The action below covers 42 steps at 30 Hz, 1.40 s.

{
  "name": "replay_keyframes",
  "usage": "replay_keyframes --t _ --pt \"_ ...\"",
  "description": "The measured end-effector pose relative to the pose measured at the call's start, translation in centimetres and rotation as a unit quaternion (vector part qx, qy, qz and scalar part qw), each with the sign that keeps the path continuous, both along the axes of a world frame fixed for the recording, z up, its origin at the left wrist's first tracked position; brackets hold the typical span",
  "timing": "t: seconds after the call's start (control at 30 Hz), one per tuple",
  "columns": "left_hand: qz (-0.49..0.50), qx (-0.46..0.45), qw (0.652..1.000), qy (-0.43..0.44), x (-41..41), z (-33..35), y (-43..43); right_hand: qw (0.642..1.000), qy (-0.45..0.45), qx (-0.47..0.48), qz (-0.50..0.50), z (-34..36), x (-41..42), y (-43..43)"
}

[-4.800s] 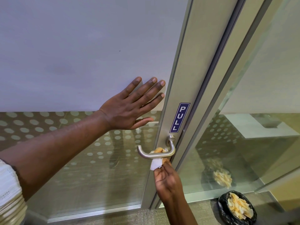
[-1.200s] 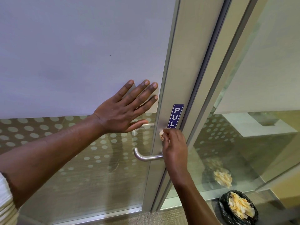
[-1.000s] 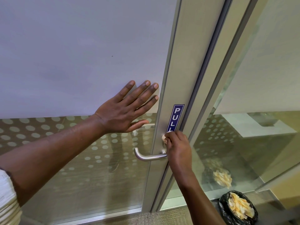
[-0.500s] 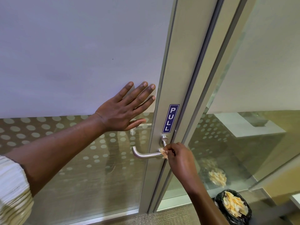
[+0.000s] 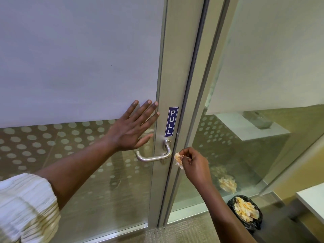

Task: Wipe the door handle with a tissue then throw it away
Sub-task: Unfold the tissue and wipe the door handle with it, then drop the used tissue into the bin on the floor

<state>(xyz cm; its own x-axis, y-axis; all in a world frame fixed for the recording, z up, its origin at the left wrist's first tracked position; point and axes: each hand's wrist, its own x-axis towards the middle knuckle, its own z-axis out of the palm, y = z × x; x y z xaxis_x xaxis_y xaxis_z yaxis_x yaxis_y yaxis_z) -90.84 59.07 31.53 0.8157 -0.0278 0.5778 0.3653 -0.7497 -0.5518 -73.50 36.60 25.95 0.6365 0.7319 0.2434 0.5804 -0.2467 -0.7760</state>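
Observation:
A brushed metal lever door handle [image 5: 154,156] sticks out of the aluminium door frame, just under a blue PULL sticker [image 5: 171,121]. My right hand [image 5: 193,163] pinches a crumpled tissue [image 5: 178,160] a short way to the right of the handle, apart from it. My left hand [image 5: 135,128] lies flat with spread fingers on the frosted glass door, up and left of the handle. On the floor at the lower right stands a bin with a black liner [image 5: 245,213], holding several crumpled tissues.
The glass door [image 5: 78,67] is frosted above and dotted below. A fixed glass panel [image 5: 263,137] to the right mirrors the bin. A white table corner [image 5: 312,200] juts in at the right edge. Carpet covers the floor along the bottom.
My right hand with the tissue has come off the handle and moved right and slightly down. The left hand stays pressed on the glass.

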Motion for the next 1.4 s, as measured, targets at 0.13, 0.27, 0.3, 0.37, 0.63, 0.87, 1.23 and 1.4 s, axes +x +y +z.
replay_keyframes --t 0.13,0.27,0.3,0.37,0.63,0.87,1.23,1.4 --pt "0.014 -0.048 0.999 -0.001 1.1 -1.9 -2.5 1.000 -0.008 0.014 -0.010 0.1 1.0 -0.6" --pt "0.023 -0.089 0.996 0.006 2.9 -3.4 -5.2 0.999 -0.013 0.025 -0.014 -0.1 2.7 -1.5" --pt "0.025 -0.099 0.995 0.008 3.6 -3.8 -6.0 1.000 -0.011 0.024 -0.015 -0.1 3.3 -1.8" --pt "0.030 -0.120 0.992 0.016 5.0 -4.6 -7.5 1.000 -0.011 0.016 -0.014 -0.3 4.7 -2.4" --pt "0.036 -0.194 0.979 0.043 12.4 -7.3 -13.2 0.999 -0.014 0.034 -0.020 -1.0 12.2 -6.1" --pt "0.043 -0.228 0.971 0.054 20.7 -9.7 -16.7 0.999 -0.037 0.013 -0.031 -2.7 20.1 -9.3" --pt "0.005 -0.267 0.960 0.087 32.8 -13.6 -19.5 0.996 -0.037 -0.013 -0.079 -5.7 30.7 -12.6" --pt "-0.025 -0.303 0.946 0.116 38.7 -15.9 -20.6 0.992 -0.032 -0.031 -0.122 -7.8 35.7 -13.5"
